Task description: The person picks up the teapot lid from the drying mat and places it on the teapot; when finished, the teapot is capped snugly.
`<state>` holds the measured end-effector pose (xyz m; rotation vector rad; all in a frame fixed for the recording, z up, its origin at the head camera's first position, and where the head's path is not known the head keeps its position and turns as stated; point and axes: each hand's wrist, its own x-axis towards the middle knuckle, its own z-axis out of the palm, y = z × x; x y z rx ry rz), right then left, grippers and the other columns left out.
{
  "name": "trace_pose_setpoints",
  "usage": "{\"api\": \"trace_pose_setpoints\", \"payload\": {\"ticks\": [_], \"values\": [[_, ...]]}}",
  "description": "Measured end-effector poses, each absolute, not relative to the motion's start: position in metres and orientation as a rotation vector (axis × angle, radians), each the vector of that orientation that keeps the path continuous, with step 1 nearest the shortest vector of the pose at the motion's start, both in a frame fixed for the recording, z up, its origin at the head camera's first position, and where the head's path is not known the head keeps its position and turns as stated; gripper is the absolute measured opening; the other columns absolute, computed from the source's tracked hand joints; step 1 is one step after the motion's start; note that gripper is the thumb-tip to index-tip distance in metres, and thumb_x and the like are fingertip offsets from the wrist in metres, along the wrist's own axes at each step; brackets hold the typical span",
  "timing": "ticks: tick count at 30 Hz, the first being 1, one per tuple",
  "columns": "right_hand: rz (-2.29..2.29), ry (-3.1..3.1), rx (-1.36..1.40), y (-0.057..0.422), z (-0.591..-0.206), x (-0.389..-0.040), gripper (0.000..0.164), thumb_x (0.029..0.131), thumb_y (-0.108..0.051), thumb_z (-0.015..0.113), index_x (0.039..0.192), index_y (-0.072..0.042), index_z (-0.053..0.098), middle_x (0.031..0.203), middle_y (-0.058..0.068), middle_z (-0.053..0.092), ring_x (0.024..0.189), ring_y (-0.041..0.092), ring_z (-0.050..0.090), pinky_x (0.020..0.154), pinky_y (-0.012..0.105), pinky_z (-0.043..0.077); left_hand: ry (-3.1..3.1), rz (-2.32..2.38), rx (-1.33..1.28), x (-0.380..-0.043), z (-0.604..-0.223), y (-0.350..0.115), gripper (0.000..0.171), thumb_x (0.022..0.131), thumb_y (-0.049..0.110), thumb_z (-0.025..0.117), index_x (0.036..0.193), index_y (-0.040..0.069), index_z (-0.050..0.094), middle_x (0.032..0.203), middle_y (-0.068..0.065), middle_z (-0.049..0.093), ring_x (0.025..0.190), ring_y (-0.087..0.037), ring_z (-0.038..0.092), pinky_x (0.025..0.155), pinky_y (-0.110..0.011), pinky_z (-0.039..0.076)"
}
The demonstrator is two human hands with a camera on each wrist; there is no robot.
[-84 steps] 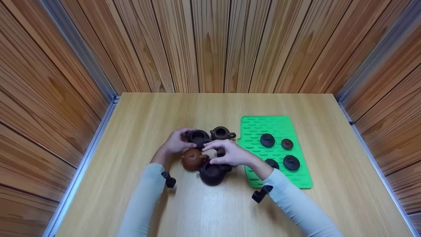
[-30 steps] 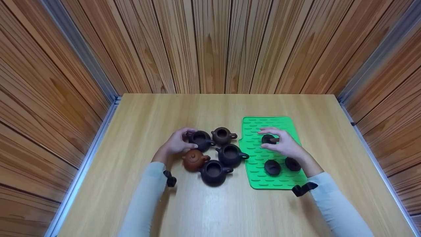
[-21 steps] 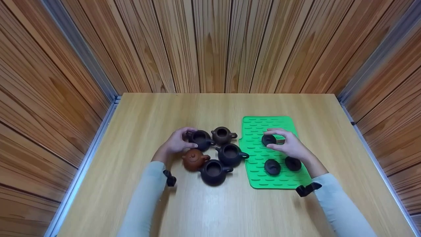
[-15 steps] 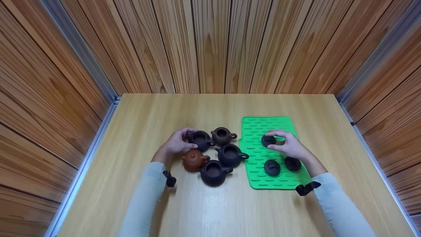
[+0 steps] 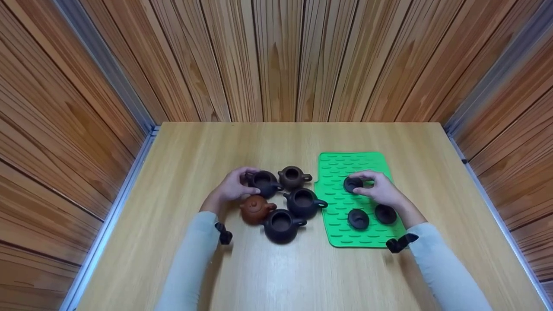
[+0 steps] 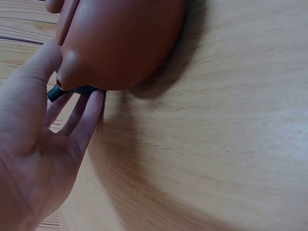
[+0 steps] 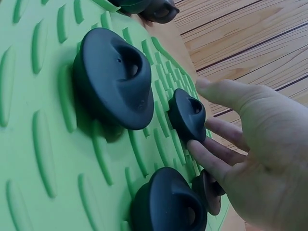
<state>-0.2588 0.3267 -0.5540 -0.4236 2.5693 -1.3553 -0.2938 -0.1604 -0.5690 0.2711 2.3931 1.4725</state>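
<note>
In the head view, my left hand (image 5: 231, 186) grips a dark lidless teapot (image 5: 264, 183) at its spout side, thumb in front and fingers behind. Just in front of it stands a reddish-brown teapot (image 5: 255, 210) with its lid on; this fills the top of the left wrist view. My right hand (image 5: 381, 190) reaches over the green mat (image 5: 350, 162), with thumb and fingers spread about a black teapot lid (image 5: 352, 185). In the right wrist view, a fingertip meets that lid's (image 7: 186, 115) lower edge, while the thumb stands apart from it.
Three more lidless teapots stand close by: a small brown one (image 5: 292, 177), a dark one (image 5: 303, 203) touching the mat's edge, and another dark one (image 5: 281, 226). Two black lids (image 5: 358, 219) (image 5: 385, 214) and a small brown lid (image 7: 210, 192) lie on the mat.
My right hand has gone from above the teapots to the mat on the right, and lately edged closer to the far black lid. My left hand has stayed on its teapot.
</note>
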Motion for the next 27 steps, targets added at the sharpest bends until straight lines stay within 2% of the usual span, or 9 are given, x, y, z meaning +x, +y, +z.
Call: {"api": "trace_pose_setpoints", "payload": {"ticks": [4, 7, 9, 12, 14, 16, 21, 27], "values": [[-1.342, 2.595, -0.403, 0.3241, -0.5549, -0.2594, 0.041, 0.105, -0.004, 0.077, 0.145, 0.002, 0.071, 0.152, 0.030, 0.067, 0.145, 0.053, 0.059, 0.121, 0.069, 0.050, 2.383, 1.480, 0.255, -0.2935, -0.5694, -0.1605, 0.061, 0.097, 0.003, 0.087, 0.154, 0.014, 0.066, 0.162, -0.018, 0.063, 0.156, -0.039, 0.054, 0.137, -0.056, 0.036], [-1.322, 2.632, -0.385, 0.3232, -0.5561, -0.2601, 0.040, 0.104, -0.004, 0.079, 0.143, 0.001, 0.073, 0.149, 0.031, 0.067, 0.142, 0.054, 0.061, 0.117, 0.065, 0.053, 2.388, 1.482, 0.272, -0.2936, -0.5701, -0.1603, 0.062, 0.096, 0.003, 0.087, 0.153, 0.012, 0.066, 0.161, -0.018, 0.064, 0.152, -0.038, 0.056, 0.135, -0.054, 0.039], [-1.306, 2.654, -0.373, 0.3226, -0.5574, -0.2607, 0.038, 0.103, -0.004, 0.080, 0.141, 0.001, 0.075, 0.148, 0.031, 0.066, 0.139, 0.054, 0.063, 0.114, 0.056, 0.055, 2.396, 1.485, 0.298, -0.2940, -0.5709, -0.1602, 0.062, 0.096, 0.003, 0.088, 0.153, 0.010, 0.066, 0.159, -0.019, 0.065, 0.149, -0.038, 0.059, 0.132, -0.053, 0.041], [-1.294, 2.678, -0.348, 0.3220, -0.5600, -0.2617, 0.037, 0.101, -0.005, 0.082, 0.138, 0.001, 0.077, 0.145, 0.030, 0.065, 0.137, 0.052, 0.064, 0.107, 0.036, 0.056, 2.413, 1.478, 0.338, -0.2948, -0.5723, -0.1603, 0.061, 0.096, 0.003, 0.088, 0.153, 0.007, 0.066, 0.158, -0.020, 0.066, 0.145, -0.037, 0.061, 0.130, -0.052, 0.043], [-1.292, 2.683, -0.322, 0.3212, -0.5617, -0.2624, 0.037, 0.101, -0.005, 0.083, 0.137, 0.001, 0.077, 0.145, 0.030, 0.064, 0.136, 0.051, 0.065, 0.101, 0.024, 0.054, 2.417, 1.476, 0.334, -0.2949, -0.5731, -0.1609, 0.061, 0.096, 0.003, 0.088, 0.152, 0.008, 0.066, 0.158, -0.019, 0.066, 0.147, -0.037, 0.060, 0.131, -0.052, 0.042], [-1.295, 2.688, -0.299, 0.3205, -0.5630, -0.2630, 0.038, 0.100, -0.006, 0.084, 0.137, 0.002, 0.077, 0.144, 0.030, 0.063, 0.136, 0.051, 0.065, 0.097, 0.017, 0.052, 2.418, 1.473, 0.329, -0.2951, -0.5733, -0.1611, 0.061, 0.096, 0.004, 0.088, 0.153, 0.009, 0.067, 0.160, -0.018, 0.065, 0.149, -0.038, 0.059, 0.133, -0.053, 0.040], [-1.283, 2.718, -0.249, 0.3183, -0.5640, -0.2650, 0.039, 0.100, -0.010, 0.086, 0.135, 0.003, 0.077, 0.141, 0.030, 0.064, 0.134, 0.050, 0.066, 0.095, 0.015, 0.050, 2.413, 1.484, 0.326, -0.2945, -0.5723, -0.1608, 0.062, 0.095, 0.003, 0.089, 0.152, 0.009, 0.067, 0.161, -0.018, 0.065, 0.152, -0.038, 0.057, 0.135, -0.054, 0.039], [-1.252, 2.723, -0.213, 0.3159, -0.5636, -0.2663, 0.035, 0.100, -0.012, 0.086, 0.133, 0.000, 0.079, 0.143, 0.029, 0.063, 0.133, 0.047, 0.066, 0.096, 0.023, 0.049, 2.415, 1.494, 0.322, -0.2943, -0.5725, -0.1607, 0.062, 0.094, 0.003, 0.089, 0.152, 0.008, 0.067, 0.156, -0.019, 0.067, 0.146, -0.037, 0.061, 0.131, -0.052, 0.043]]}}
